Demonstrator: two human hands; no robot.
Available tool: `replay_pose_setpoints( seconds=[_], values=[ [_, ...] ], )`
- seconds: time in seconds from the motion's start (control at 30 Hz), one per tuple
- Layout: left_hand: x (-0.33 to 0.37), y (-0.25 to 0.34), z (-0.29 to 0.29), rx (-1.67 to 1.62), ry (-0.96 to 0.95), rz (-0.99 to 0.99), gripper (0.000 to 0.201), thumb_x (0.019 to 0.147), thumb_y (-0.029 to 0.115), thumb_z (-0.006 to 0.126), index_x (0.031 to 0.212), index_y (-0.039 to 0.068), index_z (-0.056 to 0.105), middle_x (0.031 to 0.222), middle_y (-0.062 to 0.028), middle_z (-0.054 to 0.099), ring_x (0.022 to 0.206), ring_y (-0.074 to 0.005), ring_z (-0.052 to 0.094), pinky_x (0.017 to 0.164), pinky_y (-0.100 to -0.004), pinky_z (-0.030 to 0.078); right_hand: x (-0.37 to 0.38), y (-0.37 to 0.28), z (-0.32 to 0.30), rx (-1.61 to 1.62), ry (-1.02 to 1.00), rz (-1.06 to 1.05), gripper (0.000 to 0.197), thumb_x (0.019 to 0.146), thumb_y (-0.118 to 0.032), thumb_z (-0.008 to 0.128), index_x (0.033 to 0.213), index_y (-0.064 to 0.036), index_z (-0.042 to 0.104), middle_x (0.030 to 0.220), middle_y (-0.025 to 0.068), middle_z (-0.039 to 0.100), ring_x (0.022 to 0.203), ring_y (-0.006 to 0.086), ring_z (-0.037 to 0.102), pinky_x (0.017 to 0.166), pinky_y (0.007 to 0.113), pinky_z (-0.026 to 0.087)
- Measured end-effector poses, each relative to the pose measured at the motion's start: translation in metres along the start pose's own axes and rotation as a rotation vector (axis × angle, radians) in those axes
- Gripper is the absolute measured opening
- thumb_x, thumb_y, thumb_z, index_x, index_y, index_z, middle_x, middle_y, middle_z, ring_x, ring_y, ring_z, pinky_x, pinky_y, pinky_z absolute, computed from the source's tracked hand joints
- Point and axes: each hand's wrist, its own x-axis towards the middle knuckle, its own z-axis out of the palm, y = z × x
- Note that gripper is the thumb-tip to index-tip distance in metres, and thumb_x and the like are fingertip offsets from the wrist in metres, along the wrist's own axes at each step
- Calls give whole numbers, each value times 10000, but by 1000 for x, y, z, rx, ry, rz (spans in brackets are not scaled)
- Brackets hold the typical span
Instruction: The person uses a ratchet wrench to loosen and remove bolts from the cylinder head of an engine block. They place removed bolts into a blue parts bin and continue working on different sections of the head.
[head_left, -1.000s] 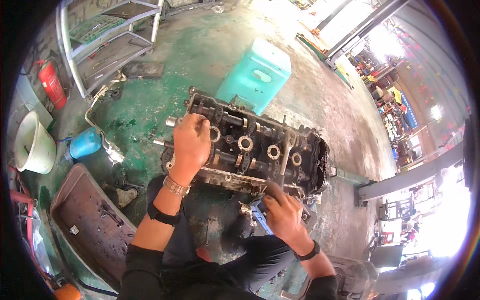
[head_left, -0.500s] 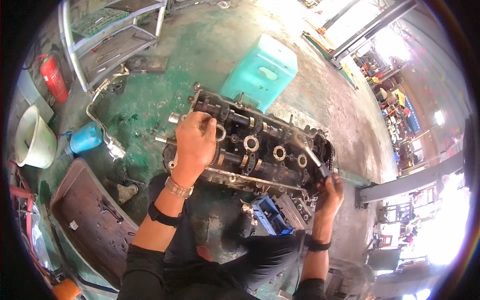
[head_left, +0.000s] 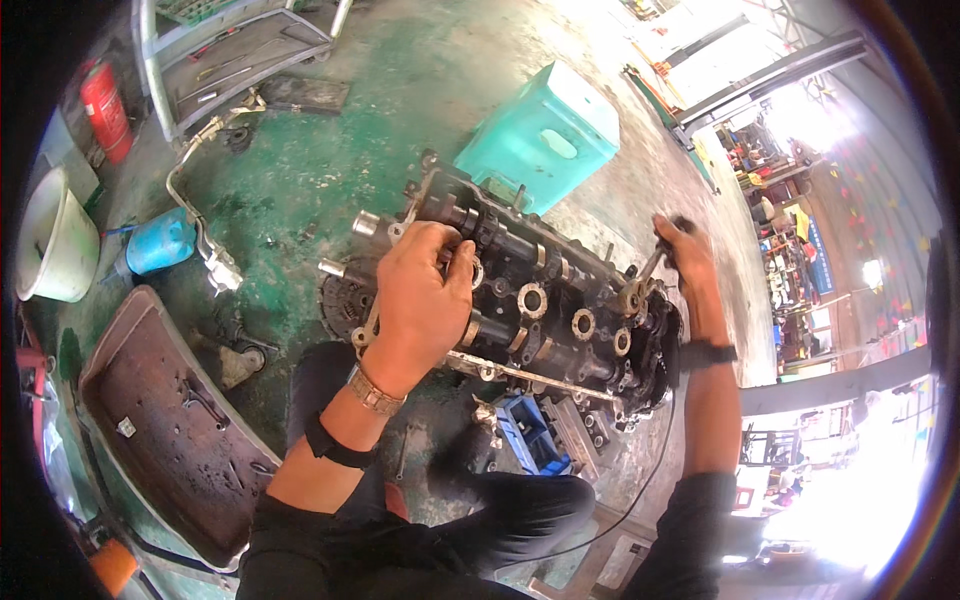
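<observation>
An engine cylinder head (head_left: 555, 355) with two dark camshafts and a row of round openings lies slantwise before me. My left hand (head_left: 425, 295) is closed over its left part, fingers curled down at the camshaft; the fingertips are partly hidden. Past the right end, my right hand (head_left: 685, 250) is wrapped around the dark handle of a ratchet wrench (head_left: 651, 266). The wrench's metal shaft slants down to the far right corner of the cylinder head, where its end is hard to make out.
A turquoise plastic stool (head_left: 545, 135) stands just beyond the cylinder head. At left are a brown tray (head_left: 150, 400) with small parts, a blue bottle (head_left: 162, 240), a white bucket (head_left: 60, 235) and a fire extinguisher (head_left: 105, 110). A blue bin (head_left: 528, 435) sits below the cylinder head.
My right hand has swung the ratchet wrench away from me, from the near right side to beyond the far right corner. My left hand keeps its place on the cylinder head. The view has shifted slightly.
</observation>
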Motion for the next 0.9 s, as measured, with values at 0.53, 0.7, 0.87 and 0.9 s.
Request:
replay_pose_setpoints(
  seconds=[0.53,0.7,0.87,0.9],
  values=[
    [1,-2,-1,198,51,161,126,904,79,633,921,-46,632,819,-147,643,669,-212,612,626,-337,485,-210,-58,85,-795,-229,-1358,314,722,-84,624,1034,-62,596,937,102,653,660,248,620,549,370,476],
    [0,-7,1,158,-11,52,133,893,82,651,903,-50,636,793,-149,660,670,-204,618,644,-329,489,-255,18,58,-417,-11,-1279,267,703,-71,659,966,-65,609,1047,132,666,713,228,639,602,347,513],
    [0,-10,3,153,1,19,137,892,89,662,892,-48,649,782,-132,676,675,-184,614,647,-324,490,-271,91,43,-69,92,-1010,211,702,102,598,889,7,595,1212,246,612,879,314,676,717,379,557],
    [-1,-10,3,177,5,30,142,889,96,670,891,-45,655,783,-125,682,679,-179,615,652,-321,491,-269,103,47,46,151,-972,194,722,111,600,891,16,597,1214,256,608,895,327,676,728,378,559]
  ],
)
